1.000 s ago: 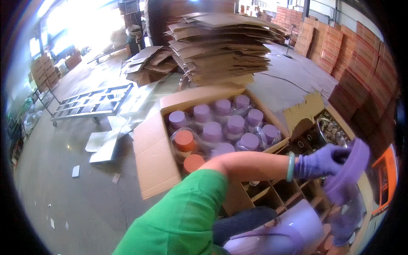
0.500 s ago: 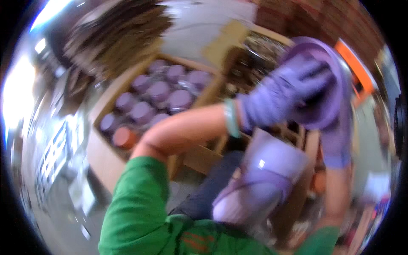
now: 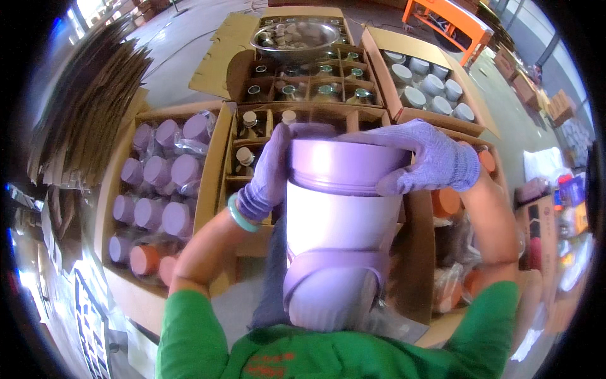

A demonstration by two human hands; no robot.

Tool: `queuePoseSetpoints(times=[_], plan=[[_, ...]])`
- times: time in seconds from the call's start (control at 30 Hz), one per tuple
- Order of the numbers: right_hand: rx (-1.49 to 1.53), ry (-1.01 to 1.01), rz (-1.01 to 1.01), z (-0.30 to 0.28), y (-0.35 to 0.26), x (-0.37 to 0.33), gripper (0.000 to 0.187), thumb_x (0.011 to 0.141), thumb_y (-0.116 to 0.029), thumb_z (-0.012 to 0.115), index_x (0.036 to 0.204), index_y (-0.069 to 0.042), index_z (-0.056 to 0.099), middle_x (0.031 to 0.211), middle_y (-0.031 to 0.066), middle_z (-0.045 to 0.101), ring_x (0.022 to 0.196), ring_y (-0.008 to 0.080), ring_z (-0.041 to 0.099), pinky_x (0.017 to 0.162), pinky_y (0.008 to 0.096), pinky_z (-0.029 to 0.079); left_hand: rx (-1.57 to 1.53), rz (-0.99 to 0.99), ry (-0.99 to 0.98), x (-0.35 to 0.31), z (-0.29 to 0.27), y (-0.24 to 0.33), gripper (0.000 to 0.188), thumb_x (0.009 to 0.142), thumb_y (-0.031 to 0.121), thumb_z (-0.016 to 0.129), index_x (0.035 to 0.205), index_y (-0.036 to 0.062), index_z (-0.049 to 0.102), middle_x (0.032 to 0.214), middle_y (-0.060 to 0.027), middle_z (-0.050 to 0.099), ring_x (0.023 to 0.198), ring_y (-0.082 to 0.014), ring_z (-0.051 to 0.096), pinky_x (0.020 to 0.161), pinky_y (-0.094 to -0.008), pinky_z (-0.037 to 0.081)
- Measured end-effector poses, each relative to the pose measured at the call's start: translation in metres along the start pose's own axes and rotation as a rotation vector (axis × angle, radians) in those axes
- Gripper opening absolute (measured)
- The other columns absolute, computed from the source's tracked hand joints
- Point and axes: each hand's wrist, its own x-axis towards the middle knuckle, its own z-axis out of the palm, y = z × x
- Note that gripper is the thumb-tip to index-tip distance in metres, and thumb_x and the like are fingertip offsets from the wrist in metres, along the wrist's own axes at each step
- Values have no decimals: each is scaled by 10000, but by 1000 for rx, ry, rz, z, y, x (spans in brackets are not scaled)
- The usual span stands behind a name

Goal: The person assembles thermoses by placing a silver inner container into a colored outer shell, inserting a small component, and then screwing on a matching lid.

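A tall pale-lavender bucket (image 3: 341,221) stands upright in front of my body, with a darker purple band (image 3: 334,260) curving round its lower part. On its top sits a wide, round purple lid (image 3: 353,163). My left hand (image 3: 273,161), in a purple knit glove, is wrapped against the lid's left side. Also gloved, my right hand (image 3: 424,158) grips the right side, its thumb on the near wall and its fingers over the top. The far side of the lid and some left fingertips are hidden.
At left stands a carton (image 3: 211,164) of purple-capped containers. Ahead are a divided carton (image 3: 372,117) of glass bottles and a metal bowl (image 3: 295,47) of small stoppers. White-capped jars (image 3: 435,85) fill a carton at the far right; orange-capped containers (image 3: 445,203) sit nearer right.
The purple lid, held away to the right with my left hand inside it, is now on top of the bucket. Both hands hold its sides. The view has turned and sharpened.
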Motion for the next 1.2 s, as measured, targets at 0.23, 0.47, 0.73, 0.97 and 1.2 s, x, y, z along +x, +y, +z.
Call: queuePoseSetpoints(times=[0.23,0.47,0.73,0.97,1.2], plan=[[-75,43,-82,9,-2,6,729,767,-423,814,1384,-123,570,1208,95,694,1103,197,652,987,368,502,167,173,99,5,-10,-10,670,1045,494,260,1079,-62,631,1072,-183,647,1032,-288,624,983,-408,472],[113,92,6,18,3,-9,632,810,-288,809,1362,-77,585,1210,106,692,1112,159,633,999,331,485,598,262,138,-13,7,10,651,1074,416,200,983,-44,652,1039,-203,650,1009,-307,627,950,-391,472],[166,277,-183,43,23,-21,567,1013,-460,464,1264,18,638,1188,151,691,1104,234,658,990,337,482,515,226,163,-22,30,20,664,1075,380,188,944,-53,674,1010,-213,671,970,-305,625,924,-395,471],[-5,475,-80,56,13,-18,359,1016,-279,523,1152,3,701,962,159,741,868,182,710,794,294,544,385,278,-18,-4,6,4,671,1062,387,187,851,-46,655,985,-217,622,950,-315,569,948,-418,438],[-100,575,-165,55,10,-10,305,951,-222,620,1114,20,711,826,159,722,723,165,694,697,283,546,-95,250,-135,8,-11,-18,524,1031,340,343,887,-49,662,1037,-188,642,939,-239,590,904,-355,463]])
